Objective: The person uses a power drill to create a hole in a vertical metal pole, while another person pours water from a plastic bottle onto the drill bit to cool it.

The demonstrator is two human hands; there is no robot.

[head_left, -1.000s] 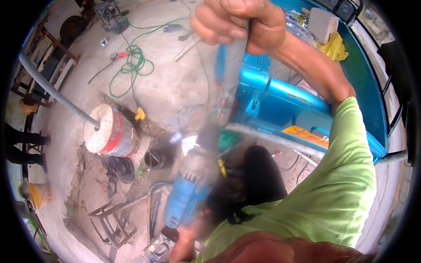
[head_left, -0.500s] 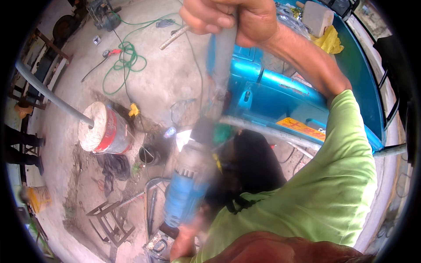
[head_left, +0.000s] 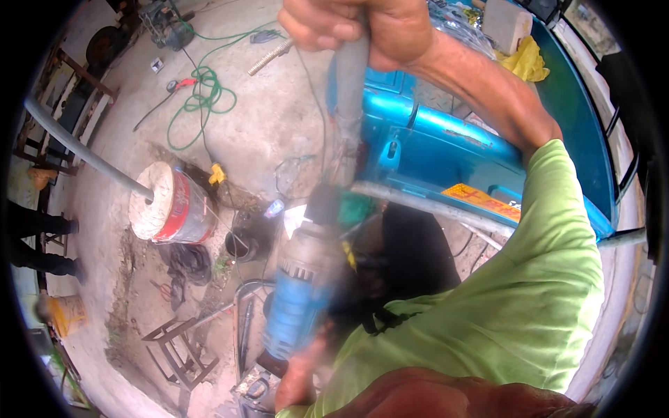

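A blue power tool (head_left: 298, 306) with a grey motor housing and a dark collar stands slantwise in the middle of the view, smeared by motion. From its front a long grey tube (head_left: 352, 87) runs up to the top edge. My right hand (head_left: 366, 28) is closed round this tube, its fingers wrapped over it. Beside those fingers juts a threaded metal rod (head_left: 270, 57). My left hand (head_left: 301, 380) grips the rear end of the tool low in the view; its fingers are partly hidden and blurred.
A blue truck bed (head_left: 446, 164) lies to the right, with a yellow bag (head_left: 526, 61) in it. On the left stands a concrete-filled bucket (head_left: 188, 209) with a pole. Green hose (head_left: 209, 97), a metal frame (head_left: 181, 352) and a dark pot (head_left: 247, 244) are on the ground.
The view has shifted slightly, so the ground objects sit a little further right and lower. My right hand appears slightly higher and further left. Both hands keep their hold.
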